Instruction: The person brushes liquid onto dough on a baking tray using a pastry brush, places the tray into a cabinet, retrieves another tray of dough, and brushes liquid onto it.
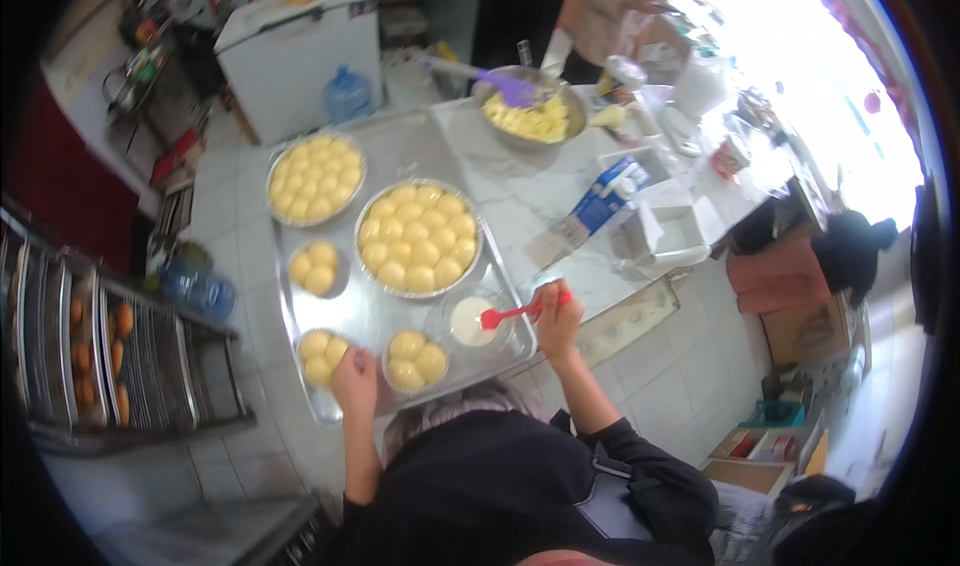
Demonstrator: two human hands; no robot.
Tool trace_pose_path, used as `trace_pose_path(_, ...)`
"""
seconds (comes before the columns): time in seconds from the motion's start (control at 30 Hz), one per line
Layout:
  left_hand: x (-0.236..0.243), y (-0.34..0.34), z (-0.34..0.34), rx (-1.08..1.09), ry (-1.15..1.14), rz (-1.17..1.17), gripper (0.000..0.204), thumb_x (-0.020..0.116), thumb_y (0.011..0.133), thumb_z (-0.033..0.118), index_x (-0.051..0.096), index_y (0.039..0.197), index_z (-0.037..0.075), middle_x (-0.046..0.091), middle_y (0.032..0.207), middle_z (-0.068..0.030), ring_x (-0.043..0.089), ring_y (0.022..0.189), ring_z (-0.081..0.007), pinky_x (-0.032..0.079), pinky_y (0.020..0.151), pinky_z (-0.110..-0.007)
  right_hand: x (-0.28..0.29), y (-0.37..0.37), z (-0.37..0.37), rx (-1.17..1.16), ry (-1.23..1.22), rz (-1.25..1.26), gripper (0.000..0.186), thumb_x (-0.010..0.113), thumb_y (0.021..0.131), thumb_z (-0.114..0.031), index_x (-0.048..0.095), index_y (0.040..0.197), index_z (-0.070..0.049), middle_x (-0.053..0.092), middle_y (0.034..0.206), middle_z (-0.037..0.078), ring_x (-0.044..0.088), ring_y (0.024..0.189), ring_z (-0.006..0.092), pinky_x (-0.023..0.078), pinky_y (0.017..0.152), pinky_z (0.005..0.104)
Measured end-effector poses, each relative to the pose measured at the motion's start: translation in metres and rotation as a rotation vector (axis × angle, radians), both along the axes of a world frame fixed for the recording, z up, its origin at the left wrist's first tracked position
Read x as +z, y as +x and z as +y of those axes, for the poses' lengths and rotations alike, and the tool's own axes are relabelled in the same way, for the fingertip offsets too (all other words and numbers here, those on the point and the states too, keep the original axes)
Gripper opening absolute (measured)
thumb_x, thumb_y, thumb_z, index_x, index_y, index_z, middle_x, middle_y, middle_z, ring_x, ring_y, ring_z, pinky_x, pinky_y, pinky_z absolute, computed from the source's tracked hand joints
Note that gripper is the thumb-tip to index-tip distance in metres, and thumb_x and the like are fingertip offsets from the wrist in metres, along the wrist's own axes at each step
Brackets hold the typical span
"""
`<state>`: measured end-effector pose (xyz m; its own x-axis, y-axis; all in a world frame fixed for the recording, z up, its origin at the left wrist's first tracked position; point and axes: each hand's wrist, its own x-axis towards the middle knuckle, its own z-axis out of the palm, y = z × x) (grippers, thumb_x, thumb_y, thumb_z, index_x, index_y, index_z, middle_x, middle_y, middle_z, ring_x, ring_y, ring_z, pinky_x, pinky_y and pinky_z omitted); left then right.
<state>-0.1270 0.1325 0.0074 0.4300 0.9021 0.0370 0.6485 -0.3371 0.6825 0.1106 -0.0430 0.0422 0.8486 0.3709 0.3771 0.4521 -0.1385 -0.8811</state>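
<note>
My right hand [553, 316] grips a red brush [505, 314], its head in a glass bowl of pale cream liquid [468, 328]. My left hand [355, 381] is closed at the edge of a small tin of glossy dough balls [317, 366]. A similar small tin [408, 368] sits between my hands, another [312, 272] at the tray's left. Two larger round tins of dough balls [418, 241] [313, 181] stand behind them, all on a metal tray [295, 331].
A marble table [490, 186] holds a mixing bowl [525, 116] with yellow food and purple spatula, a blue carton [605, 196] and white boxes [670, 236]. A rack of trays [90, 346] stands left, a chest freezer [290, 56] behind. Another person [615, 16] stands beyond the table.
</note>
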Motion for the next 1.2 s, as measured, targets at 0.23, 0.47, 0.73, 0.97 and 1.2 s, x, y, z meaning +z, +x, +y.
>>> trace_pose_path(0.23, 0.028, -0.005, 0.009, 0.027, -0.018, -0.074, 0.018, 0.052, 0.078, 0.021, 0.053, 0.072, 0.004, 0.045, 0.048, -0.0076, 0.046, 0.045, -0.0209, 0.036, 0.046, -0.034, 0.021, -0.017, 0.000, -0.075, 0.058, -0.092, 0.033, 0.037, 0.089, -0.022, 0.045, 0.065, -0.001, 0.048, 0.051, 0.002, 0.044, 0.041, 0.0064, 0.035, 0.039, 0.0198)
trace_pose_path(0.47, 0.023, -0.013, 0.027, 0.011, 0.020, -0.108, 0.017, 0.051, 0.079, 0.020, 0.053, 0.073, 0.005, 0.046, 0.049, -0.0078, 0.046, 0.045, -0.0227, 0.036, 0.046, -0.034, 0.020, -0.025, 0.010, -0.123, 0.109, -0.077, 0.034, 0.038, 0.089, -0.024, 0.045, 0.064, -0.001, 0.047, 0.050, 0.003, 0.044, 0.040, 0.0067, 0.034, 0.038, 0.0206)
trace_pose_path(0.73, 0.032, -0.040, 0.049, 0.238, -0.015, -0.067, 0.026, 0.057, 0.075, 0.024, 0.052, 0.095, 0.008, 0.056, 0.070, -0.0124, 0.055, 0.062, -0.0267, 0.041, 0.056, -0.037, 0.022, -0.029, 0.018, -0.136, -0.052, -0.181, 0.030, 0.041, 0.088, -0.021, 0.046, 0.065, -0.002, 0.047, 0.051, 0.005, 0.044, 0.042, 0.0104, 0.035, 0.041, 0.0241)
trace_pose_path(0.97, 0.034, -0.069, 0.071, -0.054, 0.081, 0.289, 0.107, 0.080, 0.041, 0.031, 0.020, 0.128, 0.014, 0.034, 0.123, -0.0185, 0.031, 0.114, -0.0348, 0.029, 0.090, -0.045, 0.057, -0.028, 0.036, -0.038, -0.252, -0.194, 0.015, 0.049, 0.082, -0.015, 0.048, 0.070, -0.005, 0.050, 0.054, 0.011, 0.051, 0.046, 0.0238, 0.039, 0.044, 0.0322)
trace_pose_path(1.2, 0.014, -0.080, 0.059, -0.053, -0.013, 0.431, 0.120, 0.082, 0.031, 0.032, 0.016, 0.129, 0.019, 0.017, 0.130, -0.0202, 0.017, 0.120, -0.0376, 0.026, 0.091, -0.050, 0.053, -0.033, 0.031, 0.054, -0.246, -0.182, 0.016, 0.047, 0.083, -0.016, 0.047, 0.072, -0.005, 0.051, 0.055, 0.010, 0.052, 0.047, 0.0231, 0.039, 0.045, 0.0323)
